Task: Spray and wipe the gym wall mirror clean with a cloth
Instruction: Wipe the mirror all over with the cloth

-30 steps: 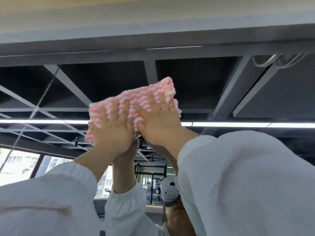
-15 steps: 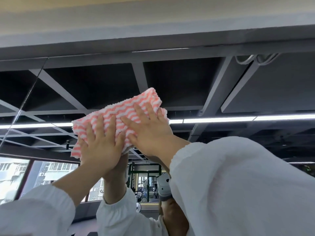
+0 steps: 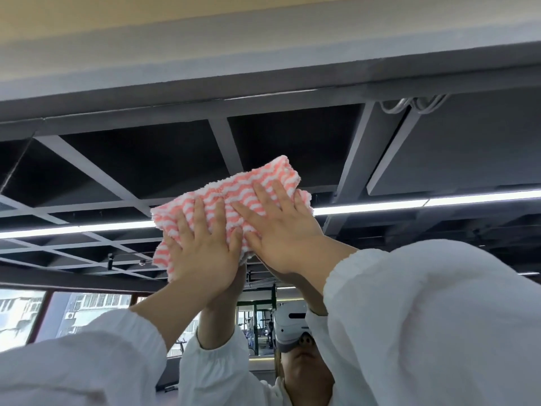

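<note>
A pink-and-white striped cloth (image 3: pixel 234 189) lies flat against the upper part of the wall mirror (image 3: pixel 292 142). My left hand (image 3: pixel 205 247) presses the cloth's lower left part with straight, spread fingers. My right hand (image 3: pixel 287 232) presses its right part the same way, fingers spread and pointing up-left. Both arms in white sleeves reach up high. The mirror shows the reflected dark ceiling grid, a light strip and my own raised arms. No spray bottle is in view.
The mirror's top edge (image 3: pixel 263 95) meets a grey beam just above the cloth. A vertical mirror seam (image 3: pixel 11 171) runs at the far left. Reflected windows (image 3: pixel 23 315) and gym equipment (image 3: pixel 260 323) show in the lower mirror.
Both hands slid the cloth across the glass: down and to the left first, then back to the right and slightly up. The camera view shifted with them.
</note>
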`<action>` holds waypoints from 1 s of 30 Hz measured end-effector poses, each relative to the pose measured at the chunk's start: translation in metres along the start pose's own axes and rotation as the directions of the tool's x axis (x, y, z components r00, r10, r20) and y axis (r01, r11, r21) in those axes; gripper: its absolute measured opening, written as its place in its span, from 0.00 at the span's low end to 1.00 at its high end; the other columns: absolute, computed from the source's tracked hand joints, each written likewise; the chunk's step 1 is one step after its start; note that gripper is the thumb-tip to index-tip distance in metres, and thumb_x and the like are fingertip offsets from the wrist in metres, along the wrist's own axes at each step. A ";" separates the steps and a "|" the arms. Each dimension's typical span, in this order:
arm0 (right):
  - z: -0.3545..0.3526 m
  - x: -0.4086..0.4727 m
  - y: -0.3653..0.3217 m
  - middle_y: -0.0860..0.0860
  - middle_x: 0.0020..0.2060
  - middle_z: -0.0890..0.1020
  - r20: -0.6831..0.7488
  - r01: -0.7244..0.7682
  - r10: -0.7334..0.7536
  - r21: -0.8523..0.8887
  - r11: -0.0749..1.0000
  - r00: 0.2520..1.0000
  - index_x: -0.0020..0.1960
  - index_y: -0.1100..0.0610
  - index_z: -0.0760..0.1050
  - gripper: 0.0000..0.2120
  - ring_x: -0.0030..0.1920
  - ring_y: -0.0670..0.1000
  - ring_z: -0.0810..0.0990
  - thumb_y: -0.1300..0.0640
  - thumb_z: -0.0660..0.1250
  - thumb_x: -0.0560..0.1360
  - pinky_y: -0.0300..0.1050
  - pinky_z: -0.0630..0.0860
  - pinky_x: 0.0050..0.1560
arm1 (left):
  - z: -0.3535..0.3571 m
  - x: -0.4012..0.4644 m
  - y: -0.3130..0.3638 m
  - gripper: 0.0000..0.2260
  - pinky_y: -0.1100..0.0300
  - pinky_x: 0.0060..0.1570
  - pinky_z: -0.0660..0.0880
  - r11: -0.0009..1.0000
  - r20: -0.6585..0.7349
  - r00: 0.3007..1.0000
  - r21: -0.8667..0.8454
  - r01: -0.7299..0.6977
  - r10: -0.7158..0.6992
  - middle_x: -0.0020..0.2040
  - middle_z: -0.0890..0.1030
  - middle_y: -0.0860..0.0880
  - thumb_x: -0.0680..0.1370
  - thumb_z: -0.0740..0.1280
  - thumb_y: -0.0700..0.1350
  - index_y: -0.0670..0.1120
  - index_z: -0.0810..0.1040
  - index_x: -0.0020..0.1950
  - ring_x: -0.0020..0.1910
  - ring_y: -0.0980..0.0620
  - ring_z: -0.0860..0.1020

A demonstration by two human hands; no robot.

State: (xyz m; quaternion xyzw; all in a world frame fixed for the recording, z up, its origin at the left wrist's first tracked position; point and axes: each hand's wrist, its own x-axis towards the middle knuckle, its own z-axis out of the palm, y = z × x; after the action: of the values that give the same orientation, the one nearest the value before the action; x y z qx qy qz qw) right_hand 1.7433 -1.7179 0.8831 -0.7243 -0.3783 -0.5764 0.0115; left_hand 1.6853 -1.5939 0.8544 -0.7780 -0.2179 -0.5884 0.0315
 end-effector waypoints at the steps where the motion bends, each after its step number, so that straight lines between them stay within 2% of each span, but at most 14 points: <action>1: -0.002 -0.005 0.013 0.51 0.76 0.33 -0.002 -0.009 0.009 0.003 1.000 1.000 0.76 0.41 0.35 0.26 0.75 0.57 0.33 0.41 0.41 0.82 0.57 0.33 0.72 | 0.001 0.000 0.014 0.27 0.42 0.71 0.40 1.000 0.002 1.000 0.009 -0.013 0.013 0.76 0.32 0.49 0.81 0.41 0.59 0.55 0.33 0.76 0.75 0.42 0.34; 10: -0.008 -0.062 0.121 0.50 0.75 0.32 0.033 -0.095 0.095 0.005 0.995 0.995 0.75 0.40 0.33 0.26 0.75 0.56 0.31 0.41 0.41 0.82 0.56 0.33 0.72 | 0.014 -0.013 0.133 0.26 0.43 0.71 0.37 0.993 0.003 0.994 0.035 -0.110 0.110 0.75 0.30 0.48 0.81 0.41 0.58 0.54 0.32 0.75 0.74 0.41 0.33; 13: -0.010 -0.089 0.162 0.50 0.74 0.30 0.049 -0.138 0.139 -0.014 0.990 0.989 0.72 0.39 0.28 0.26 0.74 0.56 0.30 0.42 0.40 0.81 0.56 0.34 0.72 | 0.018 -0.021 0.180 0.27 0.43 0.71 0.36 0.987 0.022 0.987 0.029 -0.161 0.160 0.75 0.30 0.47 0.81 0.41 0.58 0.54 0.31 0.75 0.74 0.41 0.32; 15: -0.011 -0.107 0.190 0.49 0.74 0.30 0.059 -0.171 0.172 -0.021 0.985 0.983 0.67 0.38 0.24 0.24 0.74 0.55 0.31 0.41 0.38 0.81 0.56 0.35 0.73 | 0.023 -0.027 0.212 0.27 0.42 0.70 0.35 0.979 0.029 0.979 0.032 -0.203 0.202 0.74 0.29 0.47 0.81 0.41 0.59 0.53 0.30 0.75 0.73 0.41 0.31; 17: -0.013 -0.129 0.222 0.49 0.74 0.29 0.076 -0.197 0.199 -0.036 0.980 0.977 0.62 0.37 0.20 0.22 0.75 0.55 0.31 0.36 0.31 0.76 0.56 0.36 0.73 | 0.029 -0.035 0.248 0.28 0.43 0.70 0.34 0.970 0.045 0.970 0.032 -0.241 0.239 0.74 0.28 0.47 0.81 0.40 0.60 0.53 0.29 0.74 0.73 0.40 0.30; 19: -0.014 -0.152 0.250 0.49 0.74 0.29 0.090 -0.214 0.218 -0.047 0.976 0.972 0.58 0.39 0.16 0.26 0.75 0.56 0.32 0.36 0.22 0.64 0.56 0.38 0.73 | 0.035 -0.043 0.280 0.28 0.42 0.70 0.33 0.961 0.055 0.960 0.035 -0.275 0.273 0.73 0.27 0.47 0.81 0.41 0.60 0.53 0.28 0.73 0.72 0.40 0.29; 22: -0.014 -0.185 0.291 0.48 0.73 0.27 0.118 -0.259 0.263 -0.044 0.965 0.958 0.59 0.39 0.15 0.29 0.75 0.55 0.31 0.37 0.20 0.60 0.55 0.38 0.73 | 0.044 -0.056 0.330 0.27 0.42 0.69 0.31 0.944 0.060 0.943 0.025 -0.329 0.327 0.70 0.24 0.48 0.81 0.40 0.60 0.53 0.25 0.69 0.70 0.41 0.26; 25: -0.018 -0.209 0.317 0.46 0.67 0.23 0.150 -0.293 0.295 -0.037 0.955 0.944 0.57 0.35 0.15 0.25 0.74 0.55 0.30 0.34 0.21 0.63 0.54 0.38 0.73 | 0.052 -0.067 0.363 0.28 0.42 0.69 0.32 0.923 0.068 0.922 0.020 -0.384 0.382 0.67 0.22 0.49 0.81 0.41 0.60 0.53 0.27 0.72 0.70 0.42 0.26; 28: -0.019 -0.218 0.330 0.47 0.65 0.22 0.180 -0.300 0.302 -0.042 0.953 0.936 0.59 0.37 0.17 0.24 0.74 0.56 0.29 0.36 0.33 0.77 0.55 0.37 0.73 | 0.054 -0.066 0.372 0.28 0.44 0.69 0.32 0.908 0.049 0.909 0.050 -0.416 0.414 0.71 0.25 0.50 0.80 0.41 0.61 0.54 0.30 0.74 0.69 0.45 0.26; 30: -0.018 -0.214 0.332 0.48 0.68 0.23 0.179 -0.295 0.297 -0.035 0.955 0.938 0.61 0.40 0.19 0.26 0.73 0.56 0.28 0.40 0.39 0.80 0.56 0.36 0.73 | 0.054 -0.059 0.368 0.28 0.46 0.70 0.33 0.900 0.023 0.903 0.078 -0.430 0.429 0.74 0.29 0.49 0.79 0.39 0.62 0.55 0.31 0.75 0.73 0.45 0.29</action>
State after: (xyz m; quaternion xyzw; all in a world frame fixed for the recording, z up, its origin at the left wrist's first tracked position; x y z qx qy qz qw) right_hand 1.9042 -2.0773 0.8472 -0.8227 -0.2622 -0.5008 0.0606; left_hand 1.8604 -1.9278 0.8592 -0.8065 -0.0650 -0.5556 0.1913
